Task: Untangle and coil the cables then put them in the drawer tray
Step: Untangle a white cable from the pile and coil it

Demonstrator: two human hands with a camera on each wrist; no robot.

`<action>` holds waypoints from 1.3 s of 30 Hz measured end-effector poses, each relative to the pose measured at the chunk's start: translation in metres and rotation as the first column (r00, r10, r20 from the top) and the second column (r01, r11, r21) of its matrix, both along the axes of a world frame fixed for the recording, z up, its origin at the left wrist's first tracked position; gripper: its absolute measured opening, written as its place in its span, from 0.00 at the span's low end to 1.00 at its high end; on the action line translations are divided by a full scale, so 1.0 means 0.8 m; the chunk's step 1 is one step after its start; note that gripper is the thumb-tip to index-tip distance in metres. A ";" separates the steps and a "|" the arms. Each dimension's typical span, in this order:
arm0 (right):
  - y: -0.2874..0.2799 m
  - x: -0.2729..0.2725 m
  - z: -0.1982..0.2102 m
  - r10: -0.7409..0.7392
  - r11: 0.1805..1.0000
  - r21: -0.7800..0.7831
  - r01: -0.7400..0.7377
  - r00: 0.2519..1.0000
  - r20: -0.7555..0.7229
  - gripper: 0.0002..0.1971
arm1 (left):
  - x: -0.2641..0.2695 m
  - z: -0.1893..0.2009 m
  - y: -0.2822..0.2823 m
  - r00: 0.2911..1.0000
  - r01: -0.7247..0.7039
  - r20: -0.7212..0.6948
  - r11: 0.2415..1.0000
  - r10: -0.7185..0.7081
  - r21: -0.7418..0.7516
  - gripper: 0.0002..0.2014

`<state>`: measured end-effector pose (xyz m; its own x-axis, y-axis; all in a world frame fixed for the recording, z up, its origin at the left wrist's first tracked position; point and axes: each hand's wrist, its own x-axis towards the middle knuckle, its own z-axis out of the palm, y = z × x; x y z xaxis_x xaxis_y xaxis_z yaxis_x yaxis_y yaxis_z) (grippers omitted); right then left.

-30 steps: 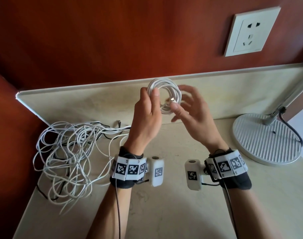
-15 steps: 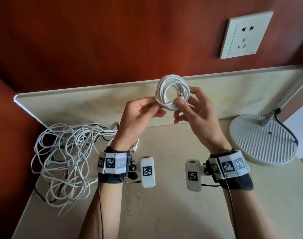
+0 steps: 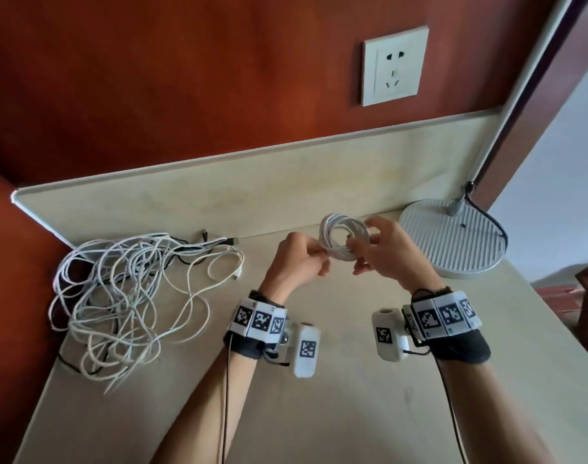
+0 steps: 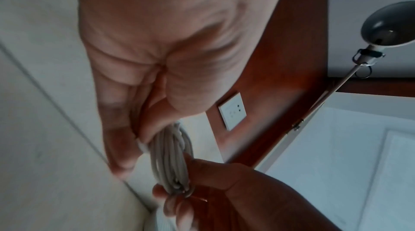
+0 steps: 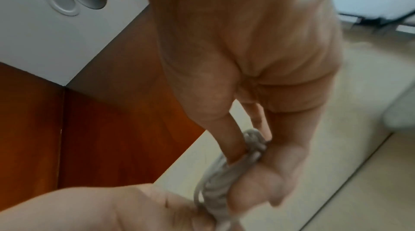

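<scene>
A small coil of white cable is held between both hands above the back of the countertop. My left hand pinches the coil's left side, and the left wrist view shows the coil's bundled strands under its fingertips. My right hand grips the coil's right side with thumb and fingers; the coil runs across those fingers in the right wrist view. A big tangle of white and black cables lies on the counter at the left. No drawer tray shows in any view.
A round white lamp base stands at the back right with its black cord. A wall socket sits on the red-brown wall above the counter's backsplash. The beige countertop spreads below my forearms.
Both hands have lowered the coil from in front of the backsplash toward the counter and to the right. The left hand shifted from wrapping the coil to pinching its left side.
</scene>
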<state>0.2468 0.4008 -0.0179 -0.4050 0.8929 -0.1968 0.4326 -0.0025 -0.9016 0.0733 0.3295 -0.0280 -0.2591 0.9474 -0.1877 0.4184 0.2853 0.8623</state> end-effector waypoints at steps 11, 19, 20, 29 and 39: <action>-0.018 0.182 -0.014 -0.047 0.990 -0.107 0.098 0.916 0.399 0.12 | 0.159 -0.025 0.023 0.832 0.451 0.471 0.852 -0.294 -0.265 0.18; -0.010 0.242 -0.007 0.029 0.974 -0.211 0.082 0.879 0.475 0.08 | 0.229 -0.006 0.049 0.836 0.540 0.154 0.737 -0.527 -0.407 0.21; -0.007 0.246 -0.007 0.038 0.973 -0.218 0.079 0.874 0.484 0.09 | 0.233 -0.004 0.052 0.834 0.536 0.131 0.732 -0.536 -0.421 0.21; 0.022 0.253 -0.002 0.126 0.982 -0.188 -0.009 0.775 0.619 0.14 | 0.249 0.011 0.076 0.792 0.424 -0.259 0.803 -0.553 -0.419 0.18; 0.056 0.250 0.009 0.219 0.974 -0.195 -0.114 0.687 0.693 0.23 | 0.259 0.005 0.090 0.804 0.419 -0.279 0.833 -0.526 -0.362 0.07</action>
